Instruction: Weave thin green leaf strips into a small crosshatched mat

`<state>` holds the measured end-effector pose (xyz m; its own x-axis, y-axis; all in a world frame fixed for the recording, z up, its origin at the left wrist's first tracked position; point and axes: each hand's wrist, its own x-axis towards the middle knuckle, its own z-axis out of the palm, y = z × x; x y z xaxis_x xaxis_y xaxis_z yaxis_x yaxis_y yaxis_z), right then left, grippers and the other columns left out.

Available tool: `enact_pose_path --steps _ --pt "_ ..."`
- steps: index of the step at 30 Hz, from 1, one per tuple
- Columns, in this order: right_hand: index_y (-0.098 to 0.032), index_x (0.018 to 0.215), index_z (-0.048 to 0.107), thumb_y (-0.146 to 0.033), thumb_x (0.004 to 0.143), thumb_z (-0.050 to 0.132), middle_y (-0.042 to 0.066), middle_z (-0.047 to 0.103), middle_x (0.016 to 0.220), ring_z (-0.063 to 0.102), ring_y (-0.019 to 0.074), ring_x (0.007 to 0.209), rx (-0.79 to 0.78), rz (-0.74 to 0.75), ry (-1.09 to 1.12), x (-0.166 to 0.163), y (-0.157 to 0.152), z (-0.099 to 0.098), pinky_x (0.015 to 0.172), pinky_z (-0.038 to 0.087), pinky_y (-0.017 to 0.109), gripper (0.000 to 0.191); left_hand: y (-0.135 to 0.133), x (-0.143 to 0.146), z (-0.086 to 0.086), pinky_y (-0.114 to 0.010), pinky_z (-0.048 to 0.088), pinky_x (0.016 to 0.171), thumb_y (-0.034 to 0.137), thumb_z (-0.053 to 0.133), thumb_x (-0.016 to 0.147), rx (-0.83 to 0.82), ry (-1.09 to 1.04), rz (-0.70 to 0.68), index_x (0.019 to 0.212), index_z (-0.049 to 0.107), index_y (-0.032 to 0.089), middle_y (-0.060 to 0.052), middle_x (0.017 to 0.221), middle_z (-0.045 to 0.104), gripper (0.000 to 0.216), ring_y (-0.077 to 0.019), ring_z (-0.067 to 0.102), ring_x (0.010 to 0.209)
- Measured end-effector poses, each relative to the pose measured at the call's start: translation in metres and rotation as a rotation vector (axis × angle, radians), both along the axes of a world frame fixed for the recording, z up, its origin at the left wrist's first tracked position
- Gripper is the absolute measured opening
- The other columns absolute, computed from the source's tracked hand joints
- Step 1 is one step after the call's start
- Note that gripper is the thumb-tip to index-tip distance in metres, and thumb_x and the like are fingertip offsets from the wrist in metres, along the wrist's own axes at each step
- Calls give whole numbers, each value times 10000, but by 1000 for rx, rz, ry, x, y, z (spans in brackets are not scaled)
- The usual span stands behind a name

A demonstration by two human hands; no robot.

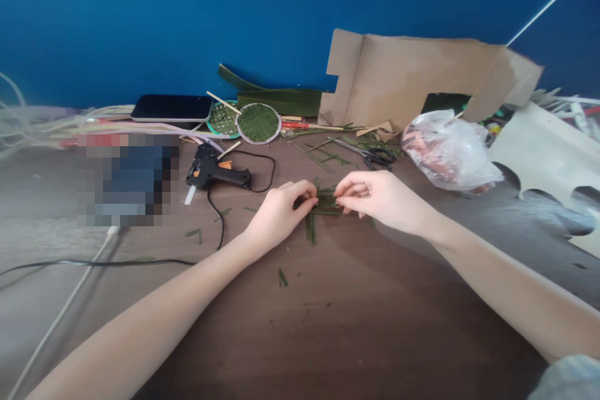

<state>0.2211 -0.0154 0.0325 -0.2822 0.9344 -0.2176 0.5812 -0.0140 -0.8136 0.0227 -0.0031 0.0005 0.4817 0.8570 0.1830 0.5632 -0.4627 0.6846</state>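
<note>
Looks early in the work: only a handful of strips crossed into a small loose patch, ends sticking out below and to the sides, untrimmed. Narrow, flat, green, cut from leaf by the look of them. Lying on the table, between the two hands, near the middle of the brown wood-grain top.

Pinched at the left edge by the left hand, fingers curled shut on the crossing. Pinched at the right edge by the right hand, thumb and forefinger closed on a strip end.

Far short, in size and tightness, of the two discs at the back: round, closely woven, pale-rimmed, seemingly finished. No rim, no round outline, no glue to be seen on the patch in hand.

Glue gun on its side to the left, black with an orange trigger, cord looped behind, untouched. Scissors beyond the right hand, among cut slivers. Thin scraps scattered about.

Further back: long dark glossy leaves, stiff cut cardboard propped up, a crinkled clear bag, a phone face up.
</note>
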Motion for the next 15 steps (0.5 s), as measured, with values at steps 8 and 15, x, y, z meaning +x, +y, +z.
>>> enact_pose_path --steps 8,15 --pt "-177 851 661 -300 759 568 29 694 675 638 141 596 -34 42 -62 0 -1 6 509 437 222 180 0 1 1 -205 414 689 148 560 806 0 3 3 794 548 191 43 739 611 46 -109 588 722" --pt "-181 976 661 -261 807 484 53 700 945 625 140 752 -69 197 24 0 3 3 631 465 244 257 -1 0 0 -216 429 699 137 538 800 -7 -9 4 798 550 194 35 753 619 58 -116 595 730"
